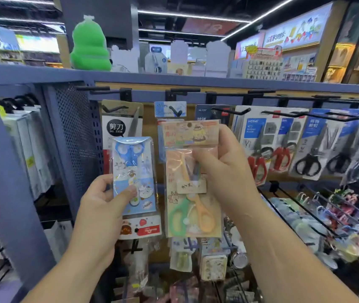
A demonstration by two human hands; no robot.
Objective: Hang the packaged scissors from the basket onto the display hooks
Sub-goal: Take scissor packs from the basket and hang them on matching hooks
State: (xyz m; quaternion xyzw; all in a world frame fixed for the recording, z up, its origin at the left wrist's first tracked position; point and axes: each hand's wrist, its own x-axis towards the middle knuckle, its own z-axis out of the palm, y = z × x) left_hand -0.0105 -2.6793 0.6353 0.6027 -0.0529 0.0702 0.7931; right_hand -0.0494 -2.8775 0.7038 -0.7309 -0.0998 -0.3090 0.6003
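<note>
My left hand (103, 202) grips a clear pack of blue scissors (133, 171) by its lower left edge, thumb across the front, in front of the left hooks. My right hand (222, 160) pinches a pack of green and orange scissors (192, 204) near its printed header card (190, 132), held up just below a black display hook (175, 110) in the middle of the rack. Behind the blue pack hangs a grey scissors pack marked No. 2304 (119, 123). The basket is out of view.
More black hooks (231, 111) run along the rail to the right, carrying red-handled (259, 165) and black-handled scissors packs (309, 165). A perforated blue side panel (73, 136) stands at the left. Lower hooks (318, 217) at the right hold small colourful items. A green plush (89, 44) sits on top.
</note>
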